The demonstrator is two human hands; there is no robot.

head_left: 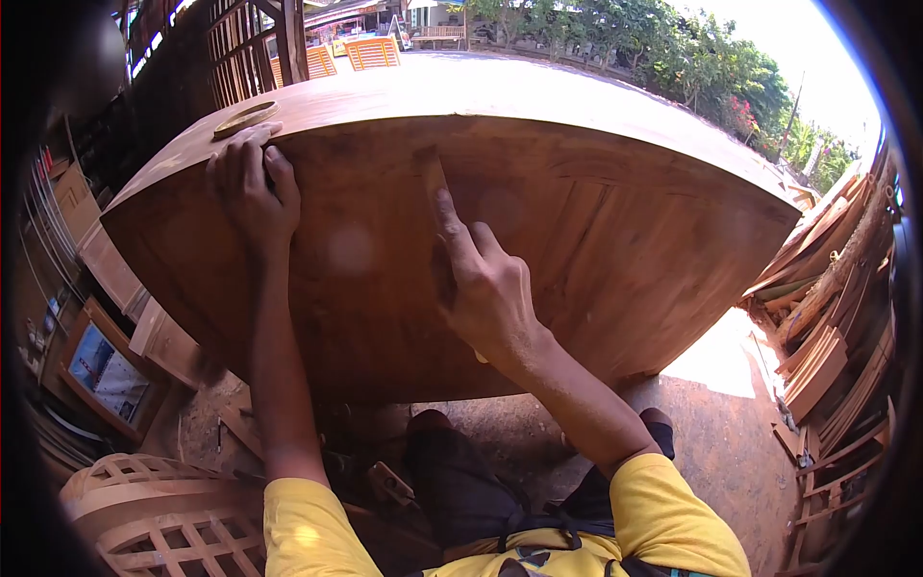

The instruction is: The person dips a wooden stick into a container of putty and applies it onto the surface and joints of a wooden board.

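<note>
A large brown wooden panel [577, 250] fills the middle of the view, with a pale, sunlit top surface [538, 91] behind its upper edge. My left hand [255, 188] rests at that edge on the left, fingers bent over it, beside a round ring-like object [246, 118] lying on top. Against the panel's face, right of centre, my right hand [490, 284] is closed round a thin flat tool [437, 178]. Its index finger stretches along the blade, whose tip touches the wood below the edge. Most of the handle is hidden in the palm.
Stacked wooden boards [817, 370] stand at the right. A latticed wooden piece [173, 519] is at the lower left, below a framed picture [106, 375]. Orange slatted chairs [372, 54] show beyond the top surface. The floor [711, 452] has sunlit patches.
</note>
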